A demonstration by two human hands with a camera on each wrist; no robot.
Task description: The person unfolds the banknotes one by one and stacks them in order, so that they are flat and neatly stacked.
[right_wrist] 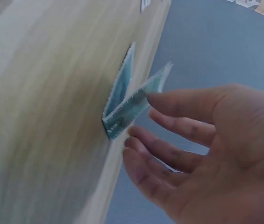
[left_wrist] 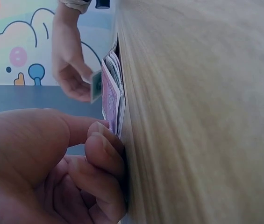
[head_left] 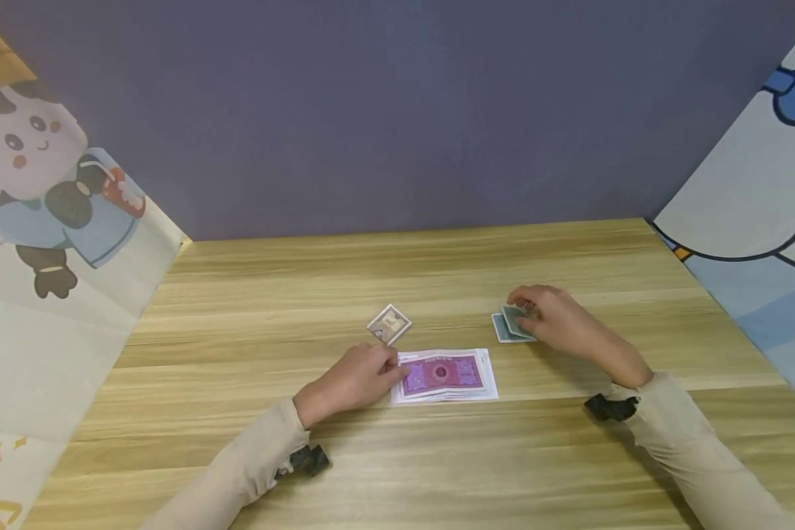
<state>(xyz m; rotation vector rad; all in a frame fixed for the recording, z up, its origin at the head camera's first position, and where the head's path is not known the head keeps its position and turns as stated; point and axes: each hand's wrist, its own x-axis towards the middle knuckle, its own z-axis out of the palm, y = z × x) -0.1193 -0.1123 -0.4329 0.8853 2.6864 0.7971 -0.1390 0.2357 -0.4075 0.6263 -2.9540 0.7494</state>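
Observation:
My left hand point(head_left: 354, 379) is at the left end of a small stack of papers, its thumb and curled fingers pinching the edge. On top lies a purple-and-pink printed banknote point(head_left: 447, 373), with several layers fanned beneath it. My right hand point(head_left: 556, 316) pinches a teal stamp point(right_wrist: 134, 109) with a pale serrated edge and holds it tilted up. A second teal stamp point(right_wrist: 121, 88) lies under it on the table; the two meet along one edge in a V, and I cannot tell if they are joined. A brown stamp point(head_left: 389, 324) lies turned cornerwise beyond my left hand.
The papers rest on a wood-grain table point(head_left: 291, 294). A dark grey-blue panel point(head_left: 397, 118) rises at its back edge. Cartoon-printed walls point(head_left: 46, 184) stand at the left and right. Black devices point(head_left: 611, 407) are strapped at both wrists.

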